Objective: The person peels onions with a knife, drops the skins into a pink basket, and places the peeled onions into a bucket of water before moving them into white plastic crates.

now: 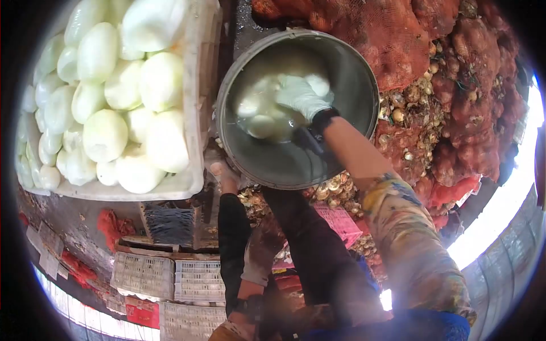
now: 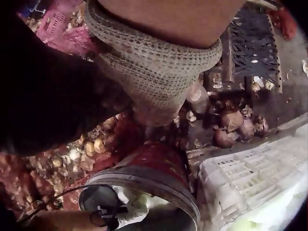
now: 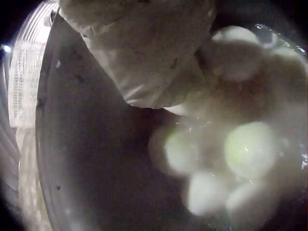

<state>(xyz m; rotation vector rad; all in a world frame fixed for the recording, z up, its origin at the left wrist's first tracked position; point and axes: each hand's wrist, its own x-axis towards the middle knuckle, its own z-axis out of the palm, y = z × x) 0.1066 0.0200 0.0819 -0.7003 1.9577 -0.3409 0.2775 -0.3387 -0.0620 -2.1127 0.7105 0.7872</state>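
Note:
In the head view, my right hand (image 1: 302, 96), in a pale glove, reaches into a round metal-rimmed bucket (image 1: 226, 128) among peeled onions (image 1: 262, 126) in cloudy water. The right wrist view shows the glove (image 3: 144, 57) over the water, with a pale onion partly behind its lower edge and other onions (image 3: 250, 149) beside it; its fingertips are hidden. My left hand (image 1: 265, 241) wears a knitted glove and hangs low between dark-clothed legs, outside the bucket. In the left wrist view, the left glove (image 2: 149, 79) is above the bucket's red side (image 2: 161, 161), and its fingers cannot be made out.
A white crate (image 1: 196, 113) heaped with peeled onions stands left of the bucket. Red mesh sacks (image 1: 392, 45) of onions lie to the right, with loose onions and skins around. White crates (image 1: 142, 274) and a pink crate (image 1: 338, 223) sit lower down.

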